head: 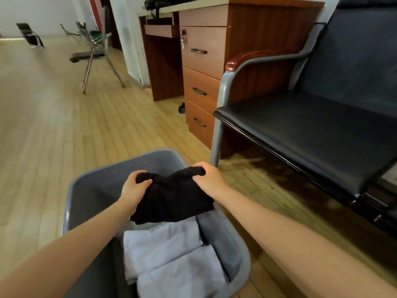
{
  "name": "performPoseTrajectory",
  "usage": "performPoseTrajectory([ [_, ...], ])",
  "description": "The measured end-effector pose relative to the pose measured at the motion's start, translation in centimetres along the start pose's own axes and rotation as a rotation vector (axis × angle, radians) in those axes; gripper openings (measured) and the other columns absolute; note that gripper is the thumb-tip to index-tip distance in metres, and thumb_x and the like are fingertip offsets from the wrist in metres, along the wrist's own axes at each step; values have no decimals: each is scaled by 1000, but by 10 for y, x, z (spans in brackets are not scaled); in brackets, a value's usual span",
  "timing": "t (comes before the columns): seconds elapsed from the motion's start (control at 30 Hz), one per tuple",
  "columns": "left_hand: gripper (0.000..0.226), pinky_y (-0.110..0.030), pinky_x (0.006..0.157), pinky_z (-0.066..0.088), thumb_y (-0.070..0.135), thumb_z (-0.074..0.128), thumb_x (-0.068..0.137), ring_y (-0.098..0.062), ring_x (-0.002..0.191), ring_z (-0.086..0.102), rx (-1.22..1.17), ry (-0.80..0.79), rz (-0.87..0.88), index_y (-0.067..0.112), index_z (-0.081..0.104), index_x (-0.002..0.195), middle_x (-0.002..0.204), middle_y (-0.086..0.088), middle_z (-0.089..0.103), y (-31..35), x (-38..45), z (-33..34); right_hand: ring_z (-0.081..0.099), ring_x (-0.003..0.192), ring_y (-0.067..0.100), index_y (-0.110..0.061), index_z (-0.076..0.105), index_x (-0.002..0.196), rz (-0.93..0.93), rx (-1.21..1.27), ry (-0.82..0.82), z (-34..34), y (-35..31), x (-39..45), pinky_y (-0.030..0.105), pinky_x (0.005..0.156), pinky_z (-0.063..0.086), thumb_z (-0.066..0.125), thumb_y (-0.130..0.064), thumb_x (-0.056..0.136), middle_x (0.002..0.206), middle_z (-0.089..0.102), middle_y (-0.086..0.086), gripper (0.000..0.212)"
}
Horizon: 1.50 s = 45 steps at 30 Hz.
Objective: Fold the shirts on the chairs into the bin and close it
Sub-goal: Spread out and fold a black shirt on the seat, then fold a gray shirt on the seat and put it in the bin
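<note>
Two hands grip one folded black shirt (171, 198): left hand (133, 190) and right hand (209, 179) clutch its far corners. It hangs over the bin (71, 203), long axis left-right, pale shirt (171, 254) directly below, nearer.

Black shirt (171, 196) — grey bin (150, 158) — pale blue shirt (171, 254).

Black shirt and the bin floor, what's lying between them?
In the head view, the folded pale shirts lie in the bin below the black shirt, which both hands hold: left hand, right hand.
</note>
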<state>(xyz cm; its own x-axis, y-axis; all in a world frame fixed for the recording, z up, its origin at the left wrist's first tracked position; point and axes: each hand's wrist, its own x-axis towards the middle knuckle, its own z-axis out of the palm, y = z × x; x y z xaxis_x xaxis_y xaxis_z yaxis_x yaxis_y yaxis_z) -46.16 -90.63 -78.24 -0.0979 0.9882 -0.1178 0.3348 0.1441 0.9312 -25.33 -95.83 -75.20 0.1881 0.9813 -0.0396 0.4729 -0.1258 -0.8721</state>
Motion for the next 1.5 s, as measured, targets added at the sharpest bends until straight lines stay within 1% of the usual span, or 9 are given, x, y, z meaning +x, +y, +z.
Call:
performPoseTrajectory([
  [0.13,36,-39,90,46,14,59,93,-26,105,54,10,62,-72,18,52,128,122,-9,56,-26,36,-21,58,100,20,-19,57,119,-18,-62,-78,44,-1,36,33,81,48,50,-9,91,115,61,1,31],
  [0.23,47,-43,94,45,18,59,94,-32,114,53,93,148,-93,18,44,139,131,-12,53,-43,64,-33,56,82,12,-24,30,148,44,-48,-201,73,-2,63,29,69,47,50,-25,97,148,36,3,55],
  [0.33,61,-47,90,49,26,60,93,-38,108,54,269,166,-260,13,31,146,135,-21,47,-68,83,-40,52,115,24,-24,11,154,174,-117,-321,87,1,74,32,83,44,48,-36,97,157,14,10,69],
  [0.43,62,-50,97,43,32,55,95,-45,118,45,552,85,-376,9,29,146,139,-27,37,-80,89,-32,53,114,24,-21,21,152,126,-153,-322,75,3,67,32,83,44,46,-34,98,152,26,7,61],
  [0.57,45,-36,81,49,26,52,97,-33,102,60,591,-105,-16,12,45,139,134,-18,49,-40,79,18,54,113,18,-19,48,138,-10,-109,-171,27,-5,56,26,90,41,50,-28,96,127,54,1,43],
  [0.63,34,-34,87,45,22,51,97,-28,107,60,466,-137,126,12,56,129,124,-11,60,1,61,51,58,104,14,-18,59,125,-54,-89,-63,-8,-11,47,25,86,44,52,-25,95,112,62,-2,32],
  [0.87,16,-24,60,46,23,52,96,-13,68,58,-19,-475,239,14,65,99,89,-2,63,163,-63,150,63,71,16,-22,66,95,-94,-90,361,-168,-9,-28,28,69,49,57,-12,88,72,60,-7,15],
  [1.13,10,-18,57,45,26,52,97,-8,69,58,-34,-818,479,23,62,97,87,5,60,267,-221,258,60,67,11,-19,64,103,98,-18,795,-349,36,-207,22,58,46,53,-10,91,87,64,8,19],
  [1.5,17,-26,74,53,22,47,96,-10,80,59,55,-1321,578,24,62,104,99,4,61,293,-500,428,62,81,21,-12,63,110,628,-191,1293,-501,169,-537,30,72,46,55,-17,92,89,65,6,20],
])
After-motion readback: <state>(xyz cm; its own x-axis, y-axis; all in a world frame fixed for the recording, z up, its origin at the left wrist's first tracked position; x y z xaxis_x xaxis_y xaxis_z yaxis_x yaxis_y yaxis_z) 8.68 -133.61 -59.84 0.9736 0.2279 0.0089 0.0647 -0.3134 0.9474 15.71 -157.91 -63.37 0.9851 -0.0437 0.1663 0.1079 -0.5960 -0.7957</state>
